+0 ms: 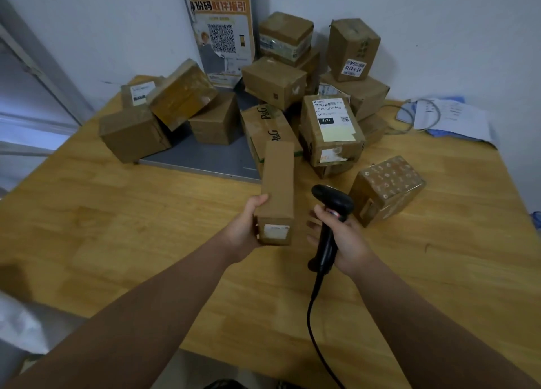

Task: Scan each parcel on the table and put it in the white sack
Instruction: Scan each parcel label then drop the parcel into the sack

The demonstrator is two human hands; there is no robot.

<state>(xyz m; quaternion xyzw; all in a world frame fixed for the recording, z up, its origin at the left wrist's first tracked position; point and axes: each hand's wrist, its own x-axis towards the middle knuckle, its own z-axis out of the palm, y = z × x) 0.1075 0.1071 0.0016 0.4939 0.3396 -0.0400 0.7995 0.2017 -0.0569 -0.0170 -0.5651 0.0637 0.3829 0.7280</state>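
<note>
– Brown cardboard, long and narrow: this parcel (278, 189) looks stiff to me. Do you think it is heavy?

– I judge it light. The left hand (243, 230) alone holds it above the table (146, 213), gripping only the near end, and the far end, which points to the pile of parcels (330, 131), does not seem to sink.

– How do the fingers lie?

– The thumb lies on the top edge, and the other fingers curl under and around the left side. So this hand is clamped on the box. The right hand (342, 236) is wrapped around the handle of the barcode scanner (330, 213), just beside the parcel.

– Is the surface slippery?

– Plain card gives good friction, I believe. Tape could be smoother, but I see little of it here. The corners look a bit worn, so squeezing hard is not wise.

– Where would you hold it?

– Nearer the middle of its length for carrying, since a long box turns easily in the grip. But the white label (276, 231) on the near end face must stay uncovered for scanning.

– And the sack?

– A pale shape (17, 324) at the lower left edge may be it; I cannot tell.
</note>
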